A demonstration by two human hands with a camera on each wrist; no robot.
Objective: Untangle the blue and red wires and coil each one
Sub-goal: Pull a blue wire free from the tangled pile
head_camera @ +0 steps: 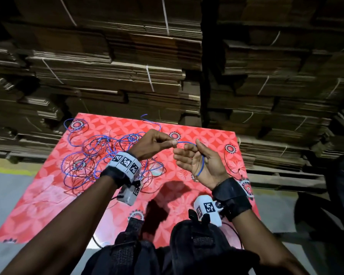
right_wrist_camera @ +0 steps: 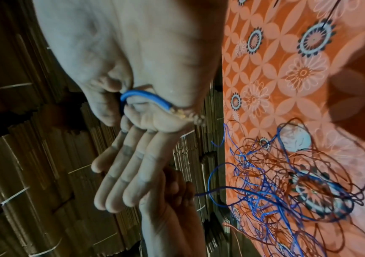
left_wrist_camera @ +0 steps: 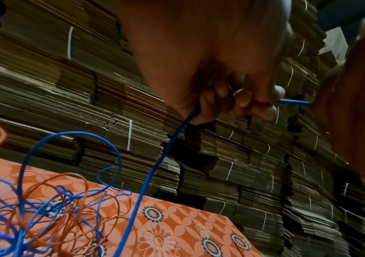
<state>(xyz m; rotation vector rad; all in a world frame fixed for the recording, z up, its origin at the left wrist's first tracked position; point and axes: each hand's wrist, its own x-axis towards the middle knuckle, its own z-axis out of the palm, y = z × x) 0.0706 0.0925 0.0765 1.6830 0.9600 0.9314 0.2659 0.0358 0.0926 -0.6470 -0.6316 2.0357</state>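
While the left hand (head_camera: 153, 144) is pinching the thin blue plastic-coated wire (left_wrist_camera: 155, 167) between thumb and forefinger, its grip is closing on a short span that is running toward three o'clock into the right hand (head_camera: 199, 165). That right hand is lying palm up with its fingers (right_wrist_camera: 120, 182) nearly straight, and the blue wire is looping around its palm, the stripped end tucked near the base of the thumb; whether the thumb is clamping it I cannot tell. From the left grip the wire's long axis is dropping toward seven o'clock in the left wrist view, down into the tangle where it is mixing with the thin red wire (right_wrist_camera: 308, 167). That tangle is lying on the red flower-patterned surface (head_camera: 197, 187), at about nine o'clock from both hands, so the left hand is the nearer one. By my judgement the next wrap depends on slack feeding from that side.
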